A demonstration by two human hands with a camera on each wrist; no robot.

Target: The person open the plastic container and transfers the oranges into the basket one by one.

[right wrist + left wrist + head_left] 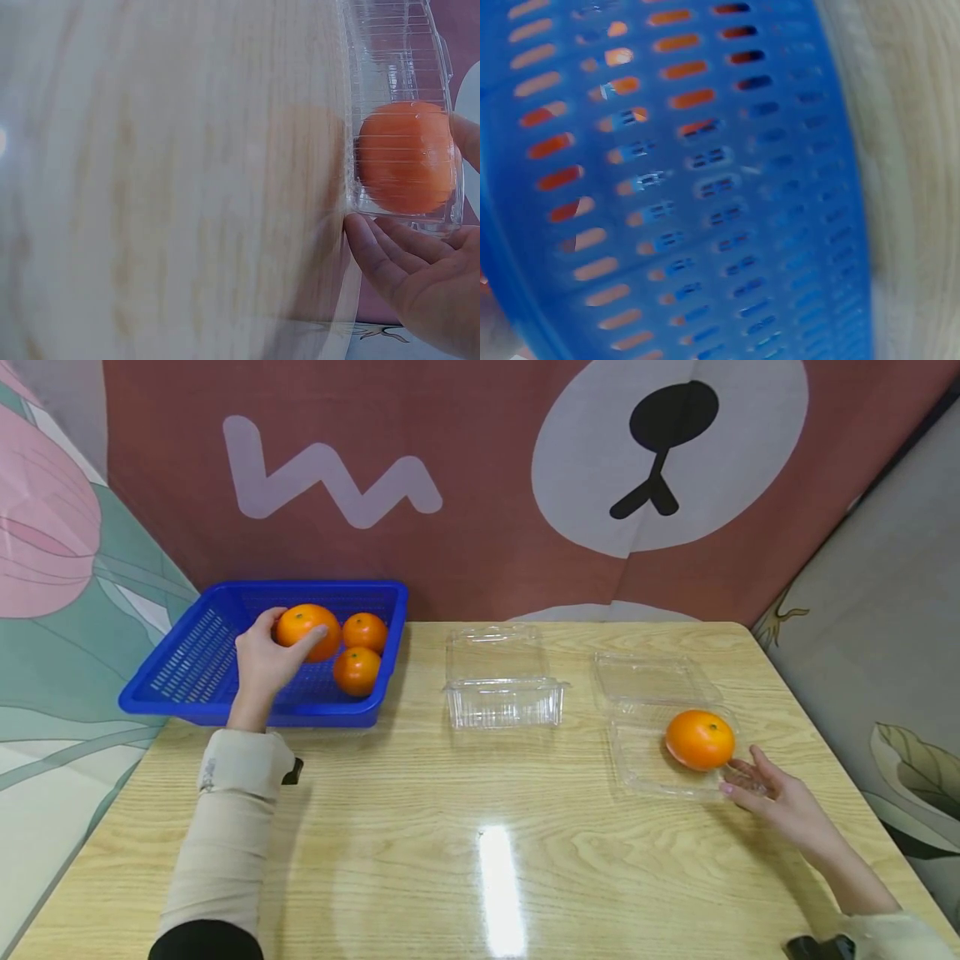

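Observation:
My left hand (266, 664) grips an orange (306, 625) over the blue plastic basket (202, 693), thumb on its right side. Two more oranges, one farther back (365, 632) and one nearer (357, 672), lie in the basket's right part. On the right, a clear hinged plastic box (637, 768) lies with its lid back and one orange (700, 740) inside. At that box's front right corner, my right hand (787, 802) touches the wall with fairly straight fingers (382, 259). The basket's slotted side (727, 172) hides most of the left hand in the left wrist view.
A second clear box (506, 703) stands mid-table with its lid raised behind it. The wooden table (405, 827) meets a brown printed cloth (480, 560) at the back. Printed cloths also hang at both sides.

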